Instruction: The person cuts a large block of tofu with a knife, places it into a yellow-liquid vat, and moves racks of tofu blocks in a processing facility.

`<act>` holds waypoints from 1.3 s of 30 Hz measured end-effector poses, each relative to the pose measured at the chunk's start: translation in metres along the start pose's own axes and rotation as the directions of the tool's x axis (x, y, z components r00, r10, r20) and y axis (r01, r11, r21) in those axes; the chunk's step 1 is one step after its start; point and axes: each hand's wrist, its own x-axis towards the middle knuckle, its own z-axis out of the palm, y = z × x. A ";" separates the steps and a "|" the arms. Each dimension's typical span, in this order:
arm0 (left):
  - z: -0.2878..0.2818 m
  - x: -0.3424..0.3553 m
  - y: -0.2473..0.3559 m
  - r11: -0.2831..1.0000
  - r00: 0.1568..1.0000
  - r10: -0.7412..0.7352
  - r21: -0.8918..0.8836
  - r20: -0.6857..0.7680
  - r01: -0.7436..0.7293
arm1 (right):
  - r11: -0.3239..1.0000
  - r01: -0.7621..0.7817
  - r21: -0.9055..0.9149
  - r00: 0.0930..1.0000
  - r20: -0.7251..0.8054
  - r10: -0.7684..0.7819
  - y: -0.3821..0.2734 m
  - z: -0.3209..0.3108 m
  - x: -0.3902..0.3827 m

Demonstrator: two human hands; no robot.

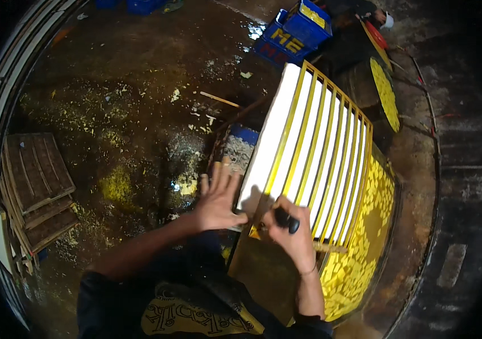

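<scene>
White slab: the landmark [275, 124]; one edge bare, the remainder showing between bars.
Slatted frame: yellow [281, 141], long parallel bars lying on top of the white slab.
Left hand: open, fingers spread [218, 200], just beside the slab's near left corner; thumb points at it (contact: cannot tell).
Right hand: closed around a tool [297, 243], at the slab's near edge, by the frame's end.
Tool: dark handle [293, 225] in the right fist; working end hidden, so kind can't be told.
Hands: apart from each other, both at the near end of the slab.
Yellow cubes: many, loose [342, 285], in a wide round-edged container, right of the slab and nearer.
Blue crates: stacked [304, 34] beyond the slab's far end (top one has yellow pieces in it).
Yellow mass: rounded, flat-looking [385, 93], beyond the slab's far right corner.
Stick: thin, pale [220, 99], on the floor left of the slab.
Wooden frames: a stack [40, 186], well left of the slab.
Floor: dark, wet-looking [139, 39], yellow crumbs scattered left of the slab.
</scene>
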 end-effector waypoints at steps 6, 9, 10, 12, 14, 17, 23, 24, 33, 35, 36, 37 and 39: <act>-0.034 0.003 -0.025 0.995 0.984 0.032 -0.083 -0.175 -0.047 | 0.997 -0.077 0.028 0.996 -0.033 0.078 0.003 0.045 -0.064; -0.042 0.033 -0.002 0.988 0.973 0.150 -0.019 -0.176 -0.156 | 0.930 -0.090 0.357 0.960 -0.217 0.177 -0.019 0.035 -0.102; -0.041 0.043 0.011 0.979 0.961 0.203 0.007 -0.188 -0.206 | 0.953 -0.061 0.297 0.927 -0.337 0.164 -0.017 0.043 -0.117; -0.035 0.068 0.028 0.962 0.951 0.267 0.092 -0.154 -0.256 | 0.911 -0.215 0.353 0.849 -0.393 0.352 -0.001 0.070 -0.142; -0.018 0.094 0.041 0.903 0.891 0.410 0.228 -0.197 -0.365 | 0.811 -0.318 0.490 0.700 -0.456 0.550 0.037 0.120 -0.153; -0.002 0.117 0.038 0.778 0.808 0.571 0.409 -0.144 -0.477 | 0.730 -0.355 0.584 0.528 -0.520 0.672 0.085 0.193 -0.144; -0.011 0.135 0.024 0.668 0.687 0.710 0.460 -0.156 -0.586 | 0.571 -0.441 0.693 0.338 -0.461 0.821 0.106 0.236 -0.113; -0.018 0.142 0.032 0.692 0.707 0.687 0.444 -0.165 -0.569 | 0.583 -0.206 0.786 0.284 -0.523 0.804 0.114 0.253 -0.104; -0.097 0.367 0.070 0.662 0.627 0.736 0.469 -0.256 -0.585 | -0.107 0.510 0.854 0.376 -0.109 0.920 0.139 0.279 -0.126; -0.123 0.425 0.082 0.699 0.710 0.673 0.494 -0.209 -0.517 | -0.004 0.332 0.943 0.138 -0.044 0.989 0.128 0.248 -0.100; -0.129 0.459 0.071 0.674 0.714 0.670 0.570 -0.204 -0.470 | 0.024 0.179 0.984 0.003 -0.025 1.000 0.117 0.227 -0.081; -0.130 0.475 0.083 0.745 0.823 0.560 0.491 -0.092 -0.451 | 0.035 0.101 0.994 -0.111 -0.024 0.994 0.109 0.209 -0.073; -0.137 0.479 0.120 0.810 0.914 0.372 0.425 0.161 -0.404 | 0.041 0.041 0.998 -0.249 -0.029 0.968 0.096 0.183 -0.064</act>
